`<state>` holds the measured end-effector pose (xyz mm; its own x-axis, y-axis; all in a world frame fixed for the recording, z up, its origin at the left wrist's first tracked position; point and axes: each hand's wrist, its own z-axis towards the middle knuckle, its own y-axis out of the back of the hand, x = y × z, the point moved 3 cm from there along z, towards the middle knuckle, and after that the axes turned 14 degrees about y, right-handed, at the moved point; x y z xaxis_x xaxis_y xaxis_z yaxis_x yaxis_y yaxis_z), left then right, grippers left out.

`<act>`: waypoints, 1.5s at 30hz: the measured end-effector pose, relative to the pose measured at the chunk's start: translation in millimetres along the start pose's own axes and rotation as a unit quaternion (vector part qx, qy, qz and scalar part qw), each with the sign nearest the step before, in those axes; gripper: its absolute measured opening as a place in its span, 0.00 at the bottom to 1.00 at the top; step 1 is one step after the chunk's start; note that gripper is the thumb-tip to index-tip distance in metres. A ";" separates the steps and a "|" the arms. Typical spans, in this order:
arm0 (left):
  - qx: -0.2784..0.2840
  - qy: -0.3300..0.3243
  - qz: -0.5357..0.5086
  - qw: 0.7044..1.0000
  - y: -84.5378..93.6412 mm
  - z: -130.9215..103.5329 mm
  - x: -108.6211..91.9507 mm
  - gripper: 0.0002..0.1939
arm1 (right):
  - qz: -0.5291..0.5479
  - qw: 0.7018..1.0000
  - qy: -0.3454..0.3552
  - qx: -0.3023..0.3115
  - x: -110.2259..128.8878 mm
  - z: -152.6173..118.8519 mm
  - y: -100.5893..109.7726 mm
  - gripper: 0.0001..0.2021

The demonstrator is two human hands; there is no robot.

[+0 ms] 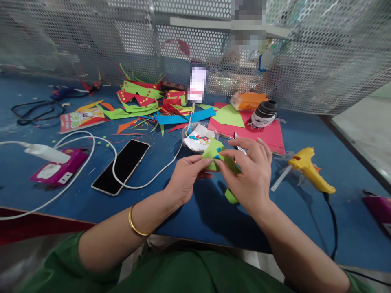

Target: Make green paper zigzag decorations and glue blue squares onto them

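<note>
Green paper [210, 153], right here, just on the near side of the dish [183, 132]! The left hand [183, 177] pinches it between thumb and fingers; the right hand [252, 173] has thumb and forefinger narrowed at its blue bits [218, 156], whether gripping one I can't tell. Dark phone [125, 165] left of the dish, glue gun [308, 169] well right.

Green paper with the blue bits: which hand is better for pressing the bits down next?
Probably the right hand: its thumb and finger are right by the blue bits. The left hand is holding the green paper at its side.
</note>
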<state>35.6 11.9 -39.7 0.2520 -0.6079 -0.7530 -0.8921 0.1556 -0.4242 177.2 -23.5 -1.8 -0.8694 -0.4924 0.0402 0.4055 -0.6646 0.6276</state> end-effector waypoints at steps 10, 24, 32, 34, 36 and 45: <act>-0.006 0.003 -0.007 1.000 -0.6 -0.5 -0.2 0.10 | -0.001 1.000 0.013 0.000 0.6 -0.6 -2.6 0.02; -0.005 0.006 -0.003 1.000 -0.5 1.4 -0.1 0.10 | 0.029 1.000 0.006 0.006 0.4 0.4 -3.1 0.04; 0.001 0.004 -0.011 1.000 1.5 0.9 -1.5 0.11 | 0.049 0.999 -0.023 -0.005 -0.8 3.3 5.2 0.05; -0.003 0.003 -0.016 1.000 2.0 0.5 -2.3 0.10 | 0.041 0.999 -0.018 -0.023 0.7 3.7 9.9 0.11; -0.005 0.001 -0.020 1.000 2.2 0.0 -3.2 0.09 | 0.040 0.999 0.018 -0.026 4.1 3.5 12.8 0.19; -0.007 -0.037 -0.038 0.999 4.4 -2.8 -7.7 0.11 | 0.052 0.986 0.151 0.035 15.6 -1.1 7.0 0.25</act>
<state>28.7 15.0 -34.4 0.3460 -0.5576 -0.7545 -0.8741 0.1007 -0.4753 166.9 -36.4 2.4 -0.6951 -0.7089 -0.1197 0.4587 -0.5654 0.6855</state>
